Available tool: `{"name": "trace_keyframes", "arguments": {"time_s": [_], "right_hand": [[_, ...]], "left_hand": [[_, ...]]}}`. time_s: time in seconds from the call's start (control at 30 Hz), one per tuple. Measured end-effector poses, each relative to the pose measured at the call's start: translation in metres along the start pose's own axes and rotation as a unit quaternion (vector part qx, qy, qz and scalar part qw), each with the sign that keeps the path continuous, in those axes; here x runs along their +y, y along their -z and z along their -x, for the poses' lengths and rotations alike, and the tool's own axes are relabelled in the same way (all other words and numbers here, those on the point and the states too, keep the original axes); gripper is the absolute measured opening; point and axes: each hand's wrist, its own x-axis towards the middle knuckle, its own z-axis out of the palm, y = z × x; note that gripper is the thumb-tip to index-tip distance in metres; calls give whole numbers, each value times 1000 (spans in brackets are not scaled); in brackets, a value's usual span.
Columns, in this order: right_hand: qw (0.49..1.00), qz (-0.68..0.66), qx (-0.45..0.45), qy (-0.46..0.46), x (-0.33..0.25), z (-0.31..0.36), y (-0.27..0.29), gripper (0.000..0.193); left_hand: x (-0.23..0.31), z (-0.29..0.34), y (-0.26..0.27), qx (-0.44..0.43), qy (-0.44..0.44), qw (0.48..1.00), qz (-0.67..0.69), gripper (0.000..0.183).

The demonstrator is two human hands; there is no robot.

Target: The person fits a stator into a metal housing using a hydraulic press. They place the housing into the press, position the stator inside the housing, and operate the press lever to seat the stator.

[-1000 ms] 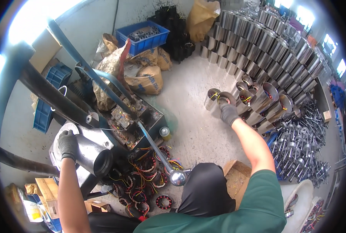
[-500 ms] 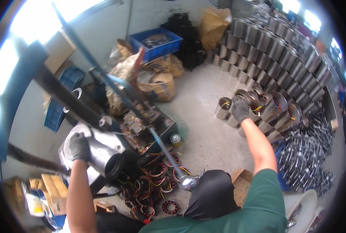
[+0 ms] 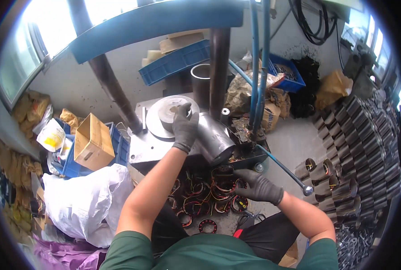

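Note:
My left hand [image 3: 185,128], in a dark grey glove, grips the edge of a thick round metal block [image 3: 166,113] lying on a round plate [image 3: 152,121] on the press bed. Right beside it, a smooth metal cylinder [image 3: 215,141] lies tilted, its open end towards me. My right hand [image 3: 259,186], gloved too, reaches over a pile of wire-wound stators [image 3: 196,207] on the floor. Its thumb and fingers are apart, close to a stator [image 3: 224,182] with coloured leads, and I see nothing held in them.
A blue press beam [image 3: 160,28] spans dark columns [image 3: 219,72]. A blue lever with a ball end [image 3: 307,190] slants out to the right. Stacked metal cylinders [image 3: 362,148] line the right side. A cardboard box [image 3: 93,141] and white sacking [image 3: 85,200] are at left; scissors [image 3: 250,217] lie near my knees.
The view has swung left. My right hand has left the wound cylinders at the right and come over the stators. My left hand now grips the round block's edge beside the tilted cylinder.

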Motion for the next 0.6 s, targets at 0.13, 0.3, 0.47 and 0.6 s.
{"name": "trace_keyframes", "arguments": {"time_s": [0.13,0.3,0.47,0.6], "right_hand": [[985,-39,165,-44,-16,-64,-54,72],[957,-15,287,-35,14,-121,-106,75],[930,-252,245,-107,14,-141,-109,66],[983,-86,162,-11,16,-171,-67,51]], "left_hand": [[-35,62,18,22,132,987,88,45],[-36,77,12,-128,397,836,357,44],[1,58,29,-126,563,660,481,35],[-58,42,6,-146,501,712,469,33]]}}
